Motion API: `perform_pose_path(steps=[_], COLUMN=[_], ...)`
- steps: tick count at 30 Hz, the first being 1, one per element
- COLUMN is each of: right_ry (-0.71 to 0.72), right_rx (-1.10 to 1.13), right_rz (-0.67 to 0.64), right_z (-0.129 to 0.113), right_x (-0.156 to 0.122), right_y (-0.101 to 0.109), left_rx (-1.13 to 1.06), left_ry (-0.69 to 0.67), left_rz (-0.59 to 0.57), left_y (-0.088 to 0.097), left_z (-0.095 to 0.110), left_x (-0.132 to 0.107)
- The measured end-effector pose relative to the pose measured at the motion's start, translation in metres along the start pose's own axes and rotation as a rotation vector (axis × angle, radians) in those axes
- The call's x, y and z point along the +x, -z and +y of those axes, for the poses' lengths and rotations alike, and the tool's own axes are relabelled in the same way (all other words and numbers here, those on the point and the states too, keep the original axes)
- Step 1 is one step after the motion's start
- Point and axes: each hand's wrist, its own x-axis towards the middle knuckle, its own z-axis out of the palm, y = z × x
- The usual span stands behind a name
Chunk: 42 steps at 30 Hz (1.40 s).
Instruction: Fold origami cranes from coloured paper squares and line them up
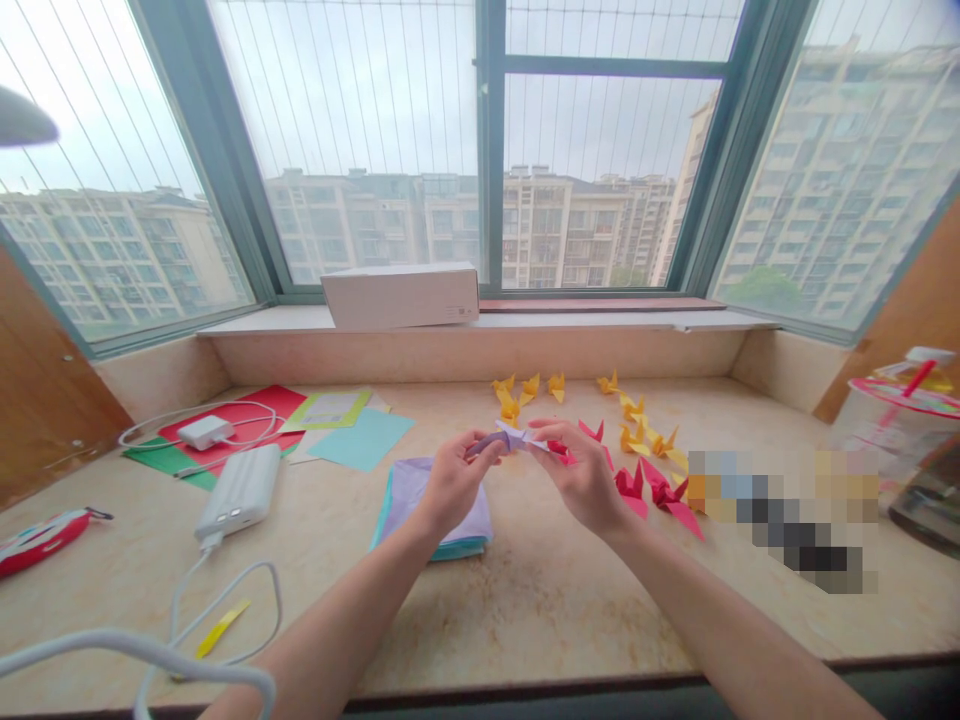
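A small lilac folded paper piece (511, 438) is held between both hands above the stone counter (525, 600). My left hand (454, 482) pinches its left end with thumb and fingers closed. My right hand (581, 470) pinches its right end the same way. Just under my left hand lies a stack of lilac and teal paper squares (439, 520). Red paper cranes (656, 490) lie on the counter right of my right hand, and yellow paper cranes (525, 392) sit further back.
At the left are a white power bank (238, 490) with its cable (187, 620), a white charger (204, 431) on red and green sheets, a teal sheet (361, 440) and a red object (41, 540). A white box (401, 296) rests on the window sill. A plastic cup (896, 420) stands at the right.
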Motion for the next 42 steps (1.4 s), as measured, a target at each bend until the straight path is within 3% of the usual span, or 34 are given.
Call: perform_pose_path(steps=[7, 11, 16, 22, 29, 36, 39, 42], right_ry=[-0.113, -0.209, -0.189, -0.297, -0.401, -0.359, -0.334, -0.334], right_rx=[0.139, 0.176, 0.082, 0.211, 0.344, 0.477, 0.539, 0.502], right_rz=[0.031, -0.035, -0.119, -0.148, -0.099, -0.075, -0.001, 0.057], right_z=[0.011, 0.013, 0.003, 0.005, 0.001, 0.002, 0.002, 0.003], right_x=[0.003, 0.002, -0.002, -0.001, 0.003, 0.007, 0.008, 0.007], right_y=[-0.002, -0.004, -0.005, -0.009, -0.007, -0.004, -0.003, -0.003], left_rx=[-0.040, -0.089, -0.181, -0.217, -0.284, -0.457, -0.429, -0.335], left_ry=[-0.018, 0.015, 0.052, 0.046, 0.065, 0.108, 0.144, 0.137], left_rz=[0.021, 0.040, 0.060, 0.058, 0.018, -0.090, -0.174, -0.136], left_y=[-0.001, -0.002, -0.004, -0.004, -0.003, -0.004, -0.004, -0.004], left_z=[0.004, 0.007, 0.012, 0.012, 0.007, 0.011, 0.012, 0.009], left_x=[-0.002, -0.003, -0.004, -0.003, -0.002, -0.006, -0.007, -0.005])
